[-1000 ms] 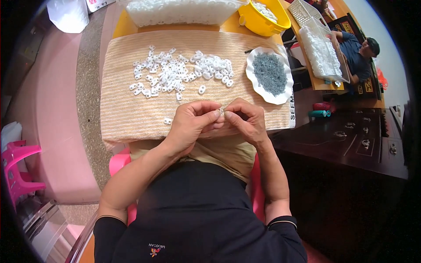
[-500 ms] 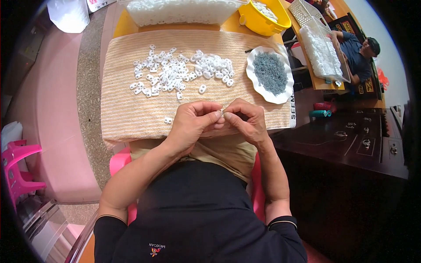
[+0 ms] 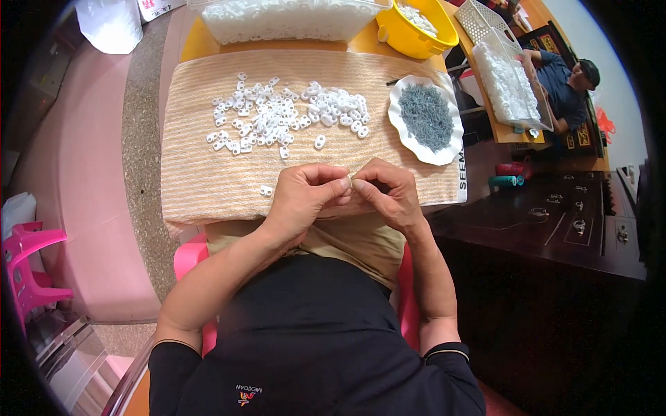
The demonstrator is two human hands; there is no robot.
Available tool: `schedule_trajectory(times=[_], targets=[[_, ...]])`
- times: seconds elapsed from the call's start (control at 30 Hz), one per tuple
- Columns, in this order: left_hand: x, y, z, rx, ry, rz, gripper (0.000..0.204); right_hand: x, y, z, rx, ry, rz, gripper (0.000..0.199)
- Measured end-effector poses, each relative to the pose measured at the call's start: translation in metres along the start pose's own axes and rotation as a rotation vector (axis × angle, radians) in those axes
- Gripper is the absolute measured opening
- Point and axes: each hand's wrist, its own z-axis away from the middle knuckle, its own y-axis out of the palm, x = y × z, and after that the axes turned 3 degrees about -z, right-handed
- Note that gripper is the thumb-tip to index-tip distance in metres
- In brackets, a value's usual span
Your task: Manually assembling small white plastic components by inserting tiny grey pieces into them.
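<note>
My left hand (image 3: pixel 305 197) and my right hand (image 3: pixel 387 194) meet fingertip to fingertip at the near edge of a striped beige towel (image 3: pixel 208 180). Both pinch one small white plastic piece between them; it is almost hidden by the fingers. A loose heap of several small white plastic pieces (image 3: pixel 288 114) lies on the towel beyond my hands. One stray white piece (image 3: pixel 266 190) lies just left of my left hand. A white scalloped plate (image 3: pixel 409 142) filled with small grey metal parts (image 3: pixel 425 116) sits at the towel's right end.
A clear tub of white pieces (image 3: pixel 284 17) and a yellow bowl (image 3: pixel 409 31) stand at the back. Another person (image 3: pixel 565 83) sits at a far table with a clear bin (image 3: pixel 510 80). A dark carved wooden table (image 3: pixel 555 222) is at my right, a pink stool (image 3: pixel 28 267) at my left.
My fingers have shifted slightly around the small piece; the hands stay in the same place on the towel's near edge.
</note>
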Motion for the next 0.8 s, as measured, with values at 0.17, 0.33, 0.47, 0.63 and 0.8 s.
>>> schedule_trajectory(times=[0.17,0.33,0.47,0.63,0.8], targets=[[0.000,0.002,0.002,-0.029,0.005,-0.016,0.017,-0.002,0.003,-0.001,0.009,-0.036,0.001,0.006],[0.004,0.001,0.002,-0.018,0.018,-0.013,0.016,0.002,0.007,0.001,-0.002,0.061,-0.084,0.009],[0.000,0.002,0.001,-0.020,0.000,-0.020,0.016,0.003,0.007,0.000,-0.009,0.095,-0.177,0.011],[0.001,0.004,0.001,-0.026,0.004,0.058,0.016,-0.001,0.008,0.002,-0.054,0.145,-0.295,0.010],[-0.002,0.003,0.002,0.017,-0.002,0.028,0.019,-0.009,0.007,0.004,-0.083,0.183,-0.333,0.011]])
